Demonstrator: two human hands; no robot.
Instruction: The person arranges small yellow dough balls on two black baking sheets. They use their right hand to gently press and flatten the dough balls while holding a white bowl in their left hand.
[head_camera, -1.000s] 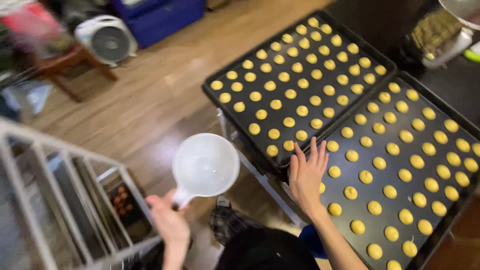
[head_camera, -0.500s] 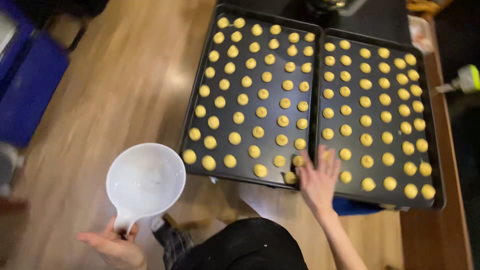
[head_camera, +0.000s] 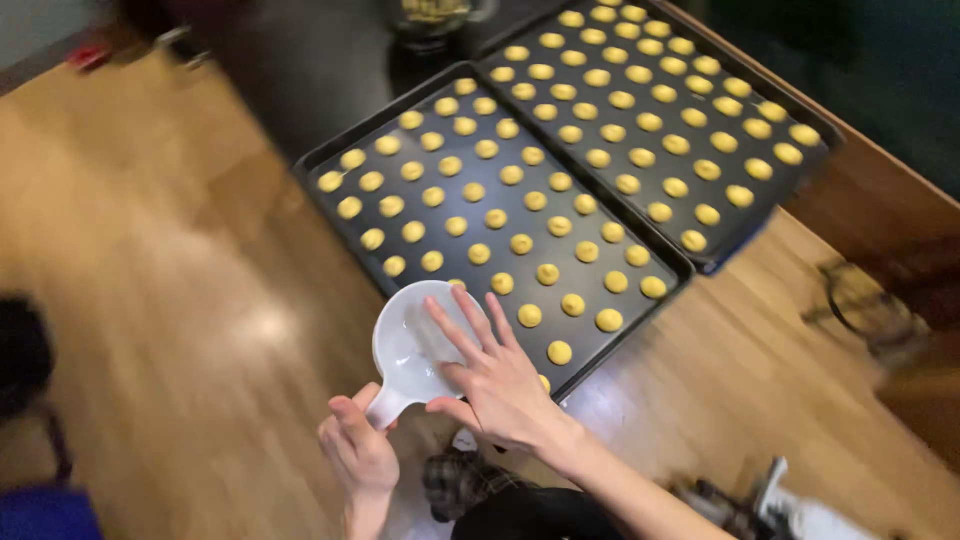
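My left hand (head_camera: 357, 455) grips the short handle of a white bowl-shaped scoop (head_camera: 412, 345), held over the near edge of a black baking tray (head_camera: 330, 150). My right hand (head_camera: 492, 375) lies over the scoop with spread fingers, its fingertips inside the bowl. The tray carries rows of small round yellow dough balls (head_camera: 516, 243). A second black tray (head_camera: 810, 165) with the same yellow balls (head_camera: 650, 125) lies right beside it, further away.
Both trays rest side by side above a wooden floor (head_camera: 160, 300). A dark glass container (head_camera: 432, 18) stands past the trays at the top. A wooden edge (head_camera: 880, 215) runs along the right. A blurred wire object (head_camera: 868, 305) sits at the right.
The view has swung, so the trays now lie diagonally. My right hand left the tray's edge and came onto the scoop. The scoop moved up against the tray's near edge.
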